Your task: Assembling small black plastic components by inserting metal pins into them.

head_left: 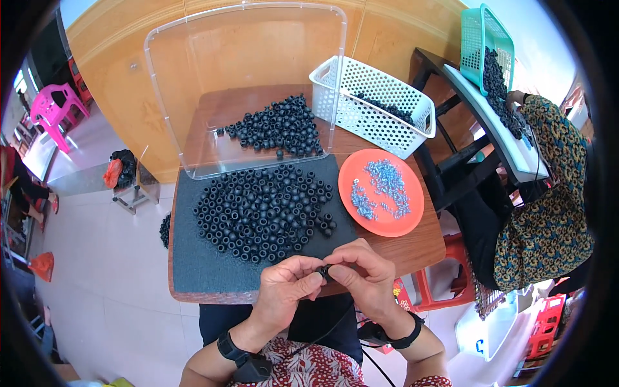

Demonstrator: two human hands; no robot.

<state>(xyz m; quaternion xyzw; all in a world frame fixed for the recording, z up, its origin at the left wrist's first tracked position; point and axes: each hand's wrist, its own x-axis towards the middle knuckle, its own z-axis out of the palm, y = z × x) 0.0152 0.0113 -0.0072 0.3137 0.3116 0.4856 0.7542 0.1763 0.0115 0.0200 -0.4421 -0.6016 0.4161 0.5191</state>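
Observation:
My left hand [287,290] and my right hand [366,274] meet over the table's near edge. Their thumbs and fingertips pinch a small black hollow ball-shaped part [325,271] between them, partly covered by the fingers. Just beyond lies a spread heap of similar black parts [264,213] with round openings, resting on a dark grey mat [200,274]. To the right of the heap, an orange plate [387,227] carries many small silvery-blue metal pieces [390,180], too small to name surely.
A clear plastic bin [245,8] stands tilted behind the mat, with more black parts [277,126] in it. Beside it is a white perforated basket [361,126]. At right, another person's hand [516,98] touches black parts near a green basket [472,48]. A red stool [461,290] stands below.

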